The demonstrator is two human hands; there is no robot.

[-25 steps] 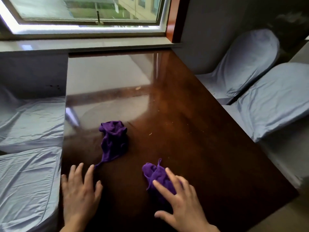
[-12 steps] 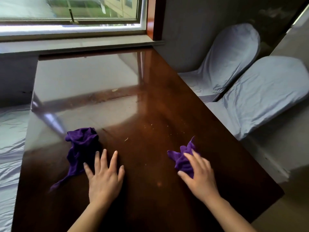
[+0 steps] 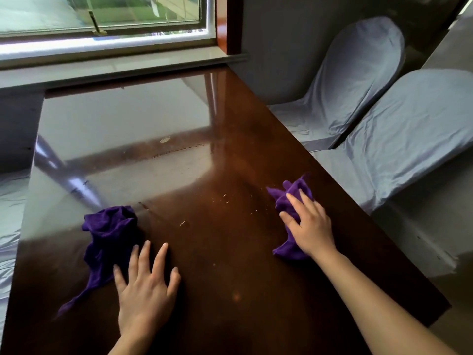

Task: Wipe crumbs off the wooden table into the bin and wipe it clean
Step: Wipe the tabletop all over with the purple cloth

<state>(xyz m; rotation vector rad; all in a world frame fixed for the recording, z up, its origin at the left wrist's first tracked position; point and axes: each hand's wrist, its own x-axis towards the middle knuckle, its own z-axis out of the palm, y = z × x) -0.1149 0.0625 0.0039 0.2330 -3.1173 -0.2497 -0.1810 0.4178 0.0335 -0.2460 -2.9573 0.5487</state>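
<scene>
In the lower middle of the frame the left hand (image 3: 146, 281) lies flat on the wooden table (image 3: 230, 278), fingers straight and spread, gripping nothing; its outer fingers touch the edge of a crumpled purple cloth (image 3: 110, 239) at lower left. At centre right the right hand (image 3: 311, 226) presses a second purple cloth (image 3: 291, 198) onto the table with straight fingers, near the table's right edge. Pale crumbs (image 3: 225, 198) are scattered between the two cloths. Two grey-covered chairs (image 3: 384, 129) stand at upper right.

Two purple cloths (image 3: 110, 231) (image 3: 291, 201), dark brown table (image 3: 230, 252), grey chair covers (image 3: 409, 139).
</scene>
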